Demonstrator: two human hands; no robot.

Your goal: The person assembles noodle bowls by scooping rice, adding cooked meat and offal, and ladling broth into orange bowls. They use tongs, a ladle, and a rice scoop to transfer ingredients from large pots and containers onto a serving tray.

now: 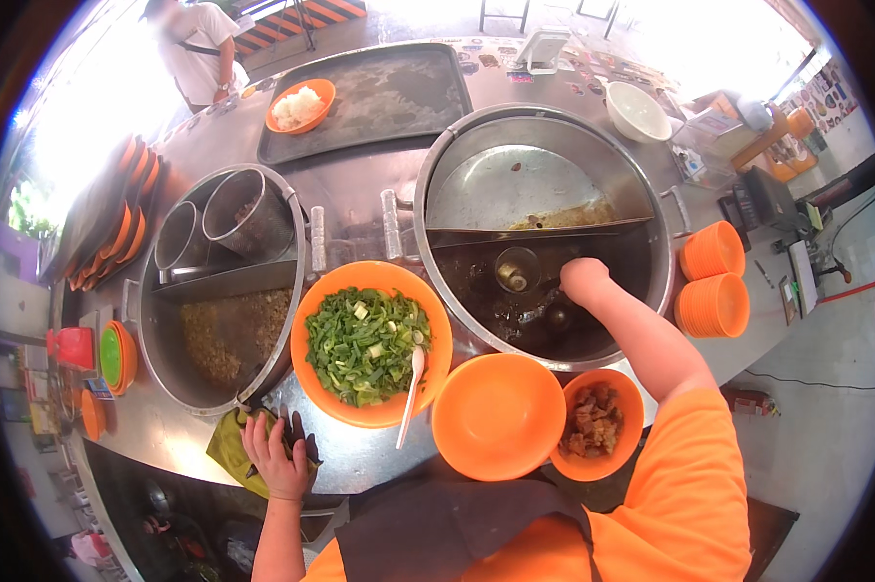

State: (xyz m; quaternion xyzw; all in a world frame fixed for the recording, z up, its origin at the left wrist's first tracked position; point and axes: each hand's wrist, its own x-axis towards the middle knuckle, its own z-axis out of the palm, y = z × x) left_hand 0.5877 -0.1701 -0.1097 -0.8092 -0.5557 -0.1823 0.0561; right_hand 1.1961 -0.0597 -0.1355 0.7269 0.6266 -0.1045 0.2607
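Observation:
My right hand [585, 282] reaches into the dark-broth half of a big divided steel pot [544, 118]. Its fingers curl downward, and whatever they hold is hidden. Beside it in the broth is a round cup-shaped vessel [518, 271] with pale pieces inside. My left hand [276, 461], fingers spread, rests on a crumpled olive-green cloth [230, 449] at the counter's near edge. Between my arms stand an orange bowl [443, 308] of chopped green onions with a white spoon [411, 396], an orange bowl [498, 412] with nothing in it, and one holding brown meat chunks [592, 423].
A second divided pot [300, 233] with two steel cylinders stands left. Beyond lies a dark tray [398, 92] with a rice bowl [301, 107]. Stacked orange bowls [713, 306] and a white bowl [638, 112] sit right. Across the counter stands a person [200, 53].

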